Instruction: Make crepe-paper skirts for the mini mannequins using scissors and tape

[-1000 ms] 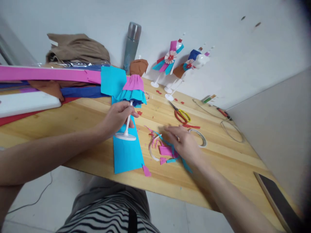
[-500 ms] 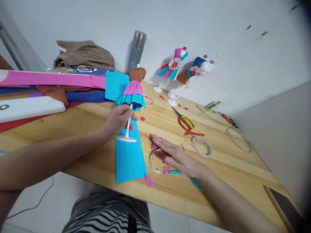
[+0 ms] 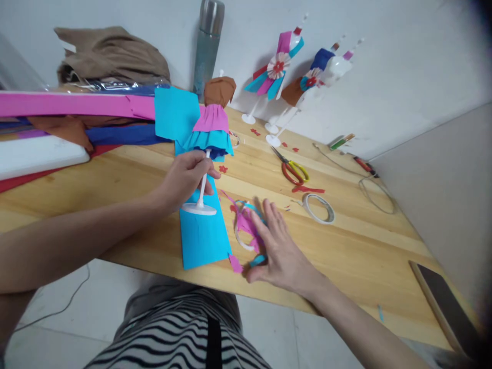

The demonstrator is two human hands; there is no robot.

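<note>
My left hand (image 3: pixel 187 177) is closed round the white stem of a small stand (image 3: pixel 200 205) that carries a paper dress (image 3: pixel 210 130) in brown, pink, light blue and dark blue. The stand's round foot rests on a long light-blue paper sheet (image 3: pixel 200 233). My right hand (image 3: pixel 279 248) lies flat with fingers spread on the wooden table (image 3: pixel 346 246), against a small heap of pink and blue paper scraps (image 3: pixel 246 225) near the table's front edge.
Two more dressed stands (image 3: pixel 277 77) lean at the wall by a steel bottle (image 3: pixel 207 46). Scissors (image 3: pixel 292 169), a tape roll (image 3: pixel 318 207) and a wire (image 3: pixel 374 192) lie to the right. Coloured paper rolls (image 3: pixel 77 107) and brown cloth fill the left. A dark tablet (image 3: pixel 442 297) sits at the right corner.
My right hand has swept from the middle of the table toward the front edge, pushing the paper scraps together. The left hand keeps holding the stand.
</note>
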